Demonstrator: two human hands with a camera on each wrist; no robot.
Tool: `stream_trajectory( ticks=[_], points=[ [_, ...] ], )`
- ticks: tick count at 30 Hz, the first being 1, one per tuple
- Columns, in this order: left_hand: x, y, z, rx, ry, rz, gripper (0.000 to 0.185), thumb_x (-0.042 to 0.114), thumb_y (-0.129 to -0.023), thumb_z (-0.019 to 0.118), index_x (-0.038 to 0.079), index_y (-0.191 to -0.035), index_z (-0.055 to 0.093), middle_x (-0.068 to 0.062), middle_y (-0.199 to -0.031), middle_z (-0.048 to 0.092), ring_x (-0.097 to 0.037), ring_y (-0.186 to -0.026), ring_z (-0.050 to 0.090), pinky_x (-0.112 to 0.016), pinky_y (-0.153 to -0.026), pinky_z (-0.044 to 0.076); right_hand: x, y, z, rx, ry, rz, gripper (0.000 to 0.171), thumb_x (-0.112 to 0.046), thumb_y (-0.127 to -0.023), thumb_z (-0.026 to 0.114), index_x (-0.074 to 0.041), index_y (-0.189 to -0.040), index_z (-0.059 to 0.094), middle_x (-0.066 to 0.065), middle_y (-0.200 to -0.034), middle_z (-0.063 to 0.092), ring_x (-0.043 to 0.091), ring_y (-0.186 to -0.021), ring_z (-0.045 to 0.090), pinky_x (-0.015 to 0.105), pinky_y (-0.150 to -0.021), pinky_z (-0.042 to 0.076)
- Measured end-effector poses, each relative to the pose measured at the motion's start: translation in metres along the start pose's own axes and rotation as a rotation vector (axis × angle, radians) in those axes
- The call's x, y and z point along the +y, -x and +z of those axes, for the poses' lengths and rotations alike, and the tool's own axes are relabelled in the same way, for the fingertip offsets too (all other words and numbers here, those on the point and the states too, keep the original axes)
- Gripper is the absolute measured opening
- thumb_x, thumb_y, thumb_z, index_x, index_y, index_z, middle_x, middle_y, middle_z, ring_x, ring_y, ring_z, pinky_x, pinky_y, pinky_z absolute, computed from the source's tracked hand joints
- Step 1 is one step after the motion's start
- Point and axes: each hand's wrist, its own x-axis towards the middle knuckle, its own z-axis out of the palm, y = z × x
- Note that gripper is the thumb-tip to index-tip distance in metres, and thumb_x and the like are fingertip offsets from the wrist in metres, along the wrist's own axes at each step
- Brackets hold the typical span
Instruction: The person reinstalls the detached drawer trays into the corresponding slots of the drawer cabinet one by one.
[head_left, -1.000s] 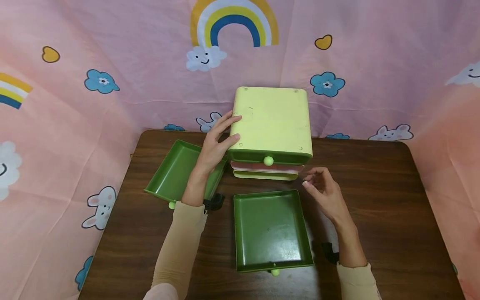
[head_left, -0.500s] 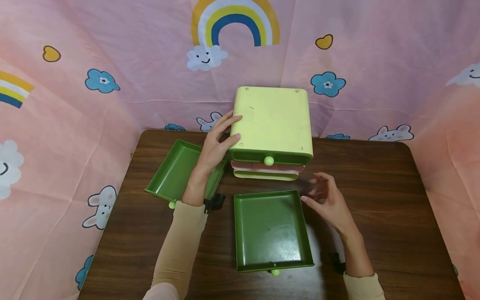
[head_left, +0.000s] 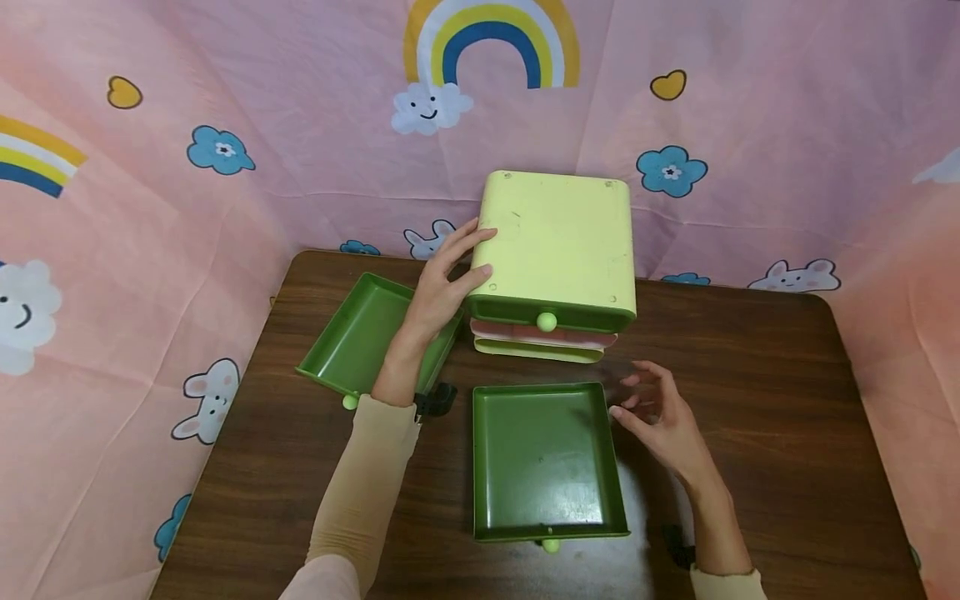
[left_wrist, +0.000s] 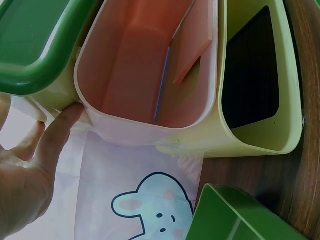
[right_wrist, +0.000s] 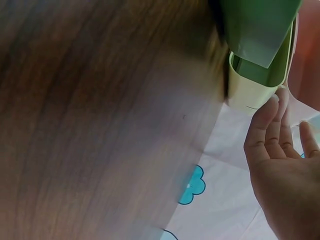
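Observation:
A small drawer cabinet (head_left: 555,242) stands at the back of the table, with a pale yellow top, a pink middle tier (left_wrist: 145,65) and a yellow bottom tier (left_wrist: 260,90). Its top slot holds a green drawer with a round knob (head_left: 547,322); the lower two slots show no drawer front. My left hand (head_left: 442,287) rests against the cabinet's upper left side, fingers extended. One green drawer (head_left: 543,458) lies in front of the cabinet. Just off its right edge is my right hand (head_left: 663,425), fingers loosely bent and holding nothing.
Another green drawer (head_left: 360,333) lies askew at the left, partly under my left forearm. The dark wooden table (head_left: 772,433) meets a pink printed cloth (head_left: 780,150) at the back and sides.
My right hand has drawn back from beside the cabinet's base toward the near drawer's right edge. The left hand stays on the cabinet. The head view has shifted slightly.

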Motion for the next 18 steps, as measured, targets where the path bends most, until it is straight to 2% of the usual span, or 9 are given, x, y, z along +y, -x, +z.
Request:
stream_trajectory(
  ticks=[3, 6, 12, 16, 18],
  points=[
    [0.0, 0.0, 0.0, 0.002, -0.004, 0.003, 0.044, 0.019, -0.097, 0.063, 0.017, -0.141, 0.058, 0.002, -0.159, 0.031, -0.013, -0.14, 0.035, -0.045, -0.11, 0.034, 0.001, 0.002, 0.001, -0.008, 0.003, 0.003, 0.067, 0.0, -0.087, 0.074, -0.002, -0.144, 0.038, 0.012, -0.116, 0.057, 0.027, -0.087, 0.061, 0.043, -0.078, 0.054],
    [0.001, 0.001, 0.001, 0.0, -0.003, -0.003, 0.044, 0.019, -0.098, 0.063, 0.016, -0.141, 0.058, 0.002, -0.159, 0.031, -0.014, -0.141, 0.034, -0.047, -0.11, 0.033, 0.001, 0.004, 0.003, -0.015, 0.011, 0.005, 0.068, 0.001, -0.085, 0.076, -0.002, -0.143, 0.04, 0.013, -0.115, 0.057, 0.034, -0.088, 0.062, 0.043, -0.075, 0.055],
    [0.0, 0.001, 0.002, 0.001, 0.002, -0.007, 0.044, 0.02, -0.097, 0.063, 0.017, -0.141, 0.058, 0.002, -0.159, 0.031, -0.014, -0.139, 0.036, -0.049, -0.109, 0.033, 0.006, 0.01, 0.006, -0.062, 0.008, 0.011, 0.07, 0.003, -0.083, 0.078, -0.001, -0.142, 0.042, 0.023, -0.117, 0.056, 0.042, -0.091, 0.062, 0.041, -0.07, 0.056],
    [0.002, 0.0, 0.001, -0.001, 0.005, -0.008, 0.044, 0.018, -0.098, 0.062, 0.015, -0.142, 0.057, 0.001, -0.16, 0.03, -0.015, -0.14, 0.036, -0.048, -0.109, 0.034, 0.035, 0.013, 0.012, -0.076, -0.01, 0.002, 0.073, -0.001, -0.083, 0.079, -0.005, -0.145, 0.041, 0.02, -0.12, 0.057, 0.036, -0.093, 0.062, 0.042, -0.075, 0.056],
    [0.011, 0.002, 0.002, -0.008, 0.01, -0.011, 0.045, 0.015, -0.098, 0.06, 0.011, -0.143, 0.056, -0.004, -0.161, 0.028, -0.019, -0.142, 0.034, -0.049, -0.11, 0.032, 0.048, 0.013, 0.015, -0.074, -0.023, 0.004, 0.073, -0.004, -0.084, 0.08, -0.007, -0.146, 0.042, 0.017, -0.121, 0.057, 0.033, -0.094, 0.062, 0.04, -0.077, 0.056]
  ],
)
